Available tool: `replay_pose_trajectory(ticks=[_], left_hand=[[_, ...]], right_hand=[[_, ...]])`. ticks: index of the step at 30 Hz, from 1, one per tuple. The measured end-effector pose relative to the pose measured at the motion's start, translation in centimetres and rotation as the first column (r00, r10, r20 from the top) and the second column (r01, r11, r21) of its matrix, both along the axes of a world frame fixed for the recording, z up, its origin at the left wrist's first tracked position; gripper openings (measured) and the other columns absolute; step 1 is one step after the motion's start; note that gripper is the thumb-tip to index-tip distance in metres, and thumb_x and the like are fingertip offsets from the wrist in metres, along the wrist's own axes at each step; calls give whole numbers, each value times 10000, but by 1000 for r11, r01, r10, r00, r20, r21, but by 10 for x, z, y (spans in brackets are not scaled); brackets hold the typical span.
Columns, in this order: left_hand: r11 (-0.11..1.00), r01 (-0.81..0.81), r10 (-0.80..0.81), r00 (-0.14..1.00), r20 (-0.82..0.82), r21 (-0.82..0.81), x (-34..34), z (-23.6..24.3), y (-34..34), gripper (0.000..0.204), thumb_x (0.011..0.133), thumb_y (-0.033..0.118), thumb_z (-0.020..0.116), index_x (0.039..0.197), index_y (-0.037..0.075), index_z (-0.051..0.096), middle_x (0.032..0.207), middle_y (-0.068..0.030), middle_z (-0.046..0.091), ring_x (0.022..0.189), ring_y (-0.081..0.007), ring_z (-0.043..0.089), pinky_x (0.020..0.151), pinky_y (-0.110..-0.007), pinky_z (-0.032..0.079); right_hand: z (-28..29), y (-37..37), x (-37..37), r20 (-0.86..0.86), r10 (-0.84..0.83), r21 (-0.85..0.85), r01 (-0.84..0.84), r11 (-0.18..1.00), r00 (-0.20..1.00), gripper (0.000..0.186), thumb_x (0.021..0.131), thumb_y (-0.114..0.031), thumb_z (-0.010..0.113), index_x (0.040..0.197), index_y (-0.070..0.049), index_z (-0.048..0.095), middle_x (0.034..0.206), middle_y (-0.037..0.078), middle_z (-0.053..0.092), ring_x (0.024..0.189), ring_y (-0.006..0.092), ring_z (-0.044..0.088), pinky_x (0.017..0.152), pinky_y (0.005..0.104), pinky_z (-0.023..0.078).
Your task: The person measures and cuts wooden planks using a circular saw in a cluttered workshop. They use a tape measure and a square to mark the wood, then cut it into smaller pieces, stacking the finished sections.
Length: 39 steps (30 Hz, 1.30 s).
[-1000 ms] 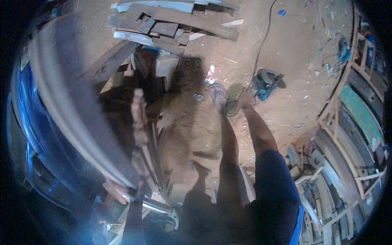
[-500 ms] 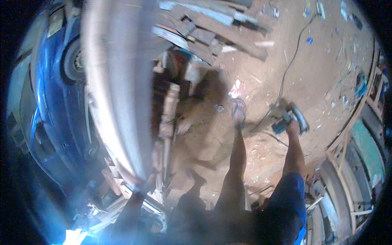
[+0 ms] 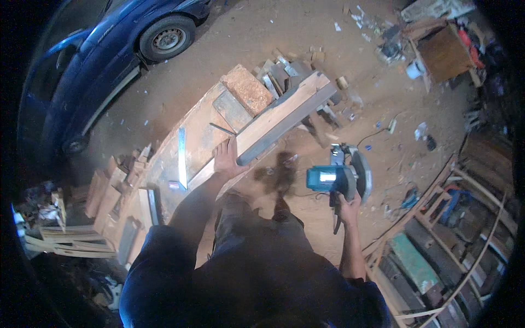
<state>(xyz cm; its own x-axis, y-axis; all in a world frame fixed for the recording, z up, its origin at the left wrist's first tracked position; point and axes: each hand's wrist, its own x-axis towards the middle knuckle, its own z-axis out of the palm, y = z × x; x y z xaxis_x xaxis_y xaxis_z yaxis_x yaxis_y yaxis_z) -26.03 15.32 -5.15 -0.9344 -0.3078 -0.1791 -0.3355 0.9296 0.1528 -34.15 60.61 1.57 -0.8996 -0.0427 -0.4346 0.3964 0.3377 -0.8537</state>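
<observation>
A: What's moved since the earlier frame?
B: The saw [image 3: 321, 179] has been lifted off the ground, where it was being gripped half a second ago. It's now held up in the right hand [image 3: 348, 203], right of the bench [image 3: 164, 169].

A: Right-hand fingers?
B: Curled around the saw's rear handle. Individual fingers can't be told apart.

A: Saw attitude?
B: Teal motor pointed left, round guard [image 3: 365, 172] on the right. Blade contact can't be told, but the saw is seen well apart from the beam [image 3: 287, 112].

A: Left hand [image 3: 225, 157]?
B: Laid on the beam. Fingers flat on the pale face, slightly spread; thumb set out toward the dark side face.

A: Around the beam?
B: It's laid slantwise along the bench's right edge. A grey block [image 3: 232, 111] and a rough brown block [image 3: 248, 90] are set just beside it. A metal rule [image 3: 182, 158] is laid farther left. Offcuts [image 3: 281, 71] are heaped past the bench's far end.

A: Farther out?
B: A blue car [image 3: 82, 76] is parked upper left. Boards are stacked in a rack [image 3: 415, 262] lower right.
</observation>
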Motion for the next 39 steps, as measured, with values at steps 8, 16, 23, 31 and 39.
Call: replay_pose_trajectory(ticks=[8, 16, 23, 31, 39], left_hand=[[986, -155, 152, 987, 57, 63, 47, 5, -19, 1346, 647, 738, 775, 1587, -36, 200, 1567, -253, 346, 1419, -426, 357, 1192, -547, 248], [958, -214, 186, 970, 159, 189, 36, 22, -20, 1268, 616, 642, 841, 1551, -11, 287, 1521, -235, 401, 1425, -391, 365, 1202, -520, 255], [974, -176, 168, 983, 68, 140, 37, 8, -25, 1220, 641, 604, 824, 1547, -3, 277, 1432, -214, 444, 1377, -377, 389, 1155, -510, 304], [970, -193, 183, 980, 74, 148, 41, 8, -29, 1165, 652, 530, 824, 1536, -2, 284, 1413, -220, 443, 1351, -377, 399, 1150, -499, 316], [974, -178, 170, 983, 66, 143, 34, 17, -25, 1136, 677, 486, 814, 1543, -17, 277, 1417, -225, 452, 1351, -380, 413, 1147, -498, 321]], right_hand=[[119, -106, -3, -148, 305, 62, -299, 952, 941, 389, 873, -100, 708, 1233, 37, 656, 1074, 103, 729, 983, 168, 671, 900, 335, 522], [83, -154, 24, -172, 534, 225, -495, 839, 828, 401, 784, -125, 756, 1144, 38, 686, 952, 159, 753, 880, 210, 727, 831, 362, 556], [49, -180, 23, -275, 564, 228, -517, 825, 779, 400, 781, -126, 756, 1139, 36, 678, 912, 155, 736, 825, 232, 714, 783, 359, 553], [33, -186, 14, -287, 631, 303, -556, 774, 721, 467, 766, -206, 799, 1127, 59, 666, 896, 242, 723, 846, 405, 720, 768, 448, 555], [7, -172, 10, -259, 632, 355, -537, 765, 730, 498, 759, -237, 802, 1143, 52, 672, 874, 241, 724, 822, 407, 720, 756, 451, 555]])
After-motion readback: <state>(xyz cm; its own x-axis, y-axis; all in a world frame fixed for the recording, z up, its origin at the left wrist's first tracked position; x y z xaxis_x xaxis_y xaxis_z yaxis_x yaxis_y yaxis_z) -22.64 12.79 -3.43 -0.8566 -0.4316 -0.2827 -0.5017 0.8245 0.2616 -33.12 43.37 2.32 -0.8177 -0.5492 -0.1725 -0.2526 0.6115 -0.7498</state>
